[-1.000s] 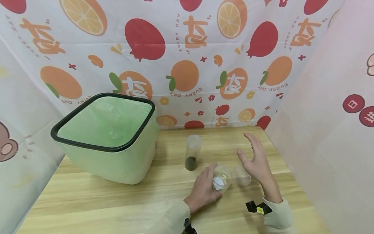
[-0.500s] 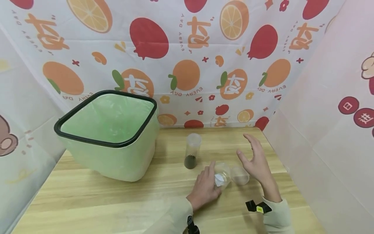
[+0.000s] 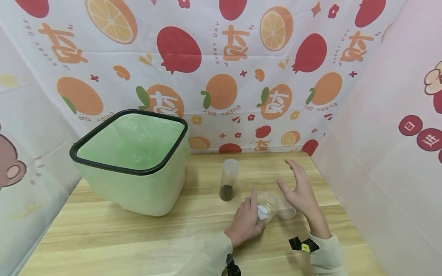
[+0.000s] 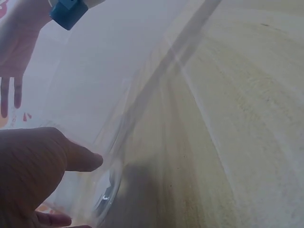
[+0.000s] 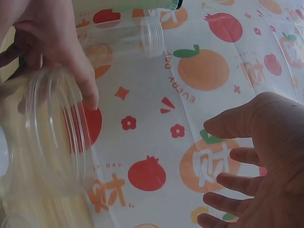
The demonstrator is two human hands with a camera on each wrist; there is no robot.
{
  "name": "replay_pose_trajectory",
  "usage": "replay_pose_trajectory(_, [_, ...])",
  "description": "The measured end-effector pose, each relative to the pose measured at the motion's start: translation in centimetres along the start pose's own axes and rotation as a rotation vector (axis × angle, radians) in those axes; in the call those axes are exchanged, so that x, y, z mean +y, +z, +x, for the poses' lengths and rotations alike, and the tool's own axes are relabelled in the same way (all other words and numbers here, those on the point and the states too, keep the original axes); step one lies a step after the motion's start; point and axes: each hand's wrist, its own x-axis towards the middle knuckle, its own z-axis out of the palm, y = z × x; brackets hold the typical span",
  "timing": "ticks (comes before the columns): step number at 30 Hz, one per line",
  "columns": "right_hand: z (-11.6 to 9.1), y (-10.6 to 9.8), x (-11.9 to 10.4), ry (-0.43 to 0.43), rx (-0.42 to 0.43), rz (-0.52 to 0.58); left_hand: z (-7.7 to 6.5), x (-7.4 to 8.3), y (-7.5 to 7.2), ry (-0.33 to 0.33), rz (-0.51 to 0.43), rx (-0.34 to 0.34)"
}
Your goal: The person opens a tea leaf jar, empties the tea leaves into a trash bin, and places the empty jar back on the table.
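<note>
My left hand [image 3: 244, 224] grips the side of a clear plastic jar [image 3: 269, 202] with a white label, thumb low and index finger stretched along it. The threaded mouth of the jar [image 4: 111, 190] is low in the left wrist view; the right wrist view also shows the jar [image 5: 57, 133] and the fingers around it. Beside it on the table lies a clear round piece [image 3: 287, 211], partly overlapped by the jar. My right hand [image 3: 302, 193] hangs to the right, thumb and fingers spread, holding nothing.
A clear tube [image 3: 229, 178] with dark contents at its bottom stands behind the jar. To the left is a large bin [image 3: 148, 195] with a black rim and green liner. Fruit-print cloth [image 3: 221, 92] walls the back of the wooden table [image 3: 138, 241].
My left hand and the jar have shifted slightly right, so the jar covers more of the clear round piece. The right hand stays spread, and the head view has tilted a little.
</note>
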Motion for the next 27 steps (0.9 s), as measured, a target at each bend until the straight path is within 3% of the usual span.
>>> replay_pose_trajectory(7, [0.4, 0.3, -0.6, -0.019, -0.028, -0.007, -0.4, 0.1, 0.1, -0.018, -0.034, -0.011])
replay_pose_trajectory(15, [1.4, 0.5, -1.6, -0.032, -0.042, -0.003, -1.3, -0.3, -1.9, 0.015, -0.038, -0.021])
replay_pose_trajectory(27, [2.0, 1.3, -2.1, -0.034, -0.087, 0.016, -3.4, -1.9, -4.0, -0.012, -0.031, -0.018])
